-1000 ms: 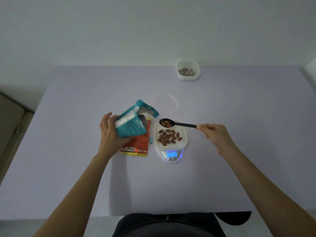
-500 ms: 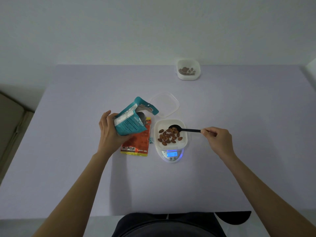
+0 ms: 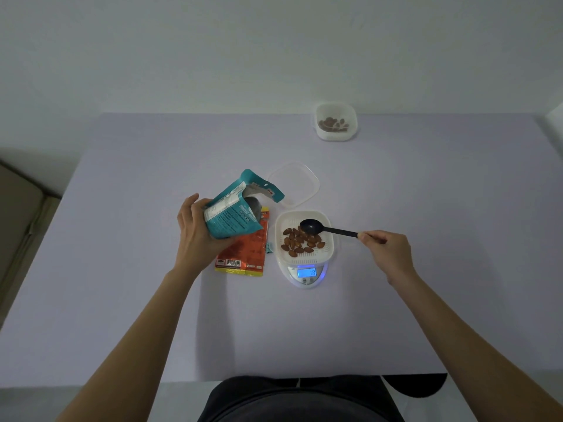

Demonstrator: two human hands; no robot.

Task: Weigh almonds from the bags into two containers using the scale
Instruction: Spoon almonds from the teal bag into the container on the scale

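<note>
Teal bag (image 3: 231, 214) sits tilted in your left grip (image 3: 198, 229), which curls round its lower half, its open mouth turned toward the white container (image 3: 304, 217) on the scale (image 3: 307, 274). Your right grip (image 3: 387, 251) pinches the handle end of a black spoon (image 3: 326, 228), whose bowl hovers over the almonds (image 3: 300, 242) in that container, just left of that grip. An orange bag (image 3: 243, 254) lies flat on the tabletop (image 3: 426, 193) under your left grip.

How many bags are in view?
2: the teal bag tilted in the left hand, and the orange bag lying flat on the table beneath it, beside the scale.
</note>
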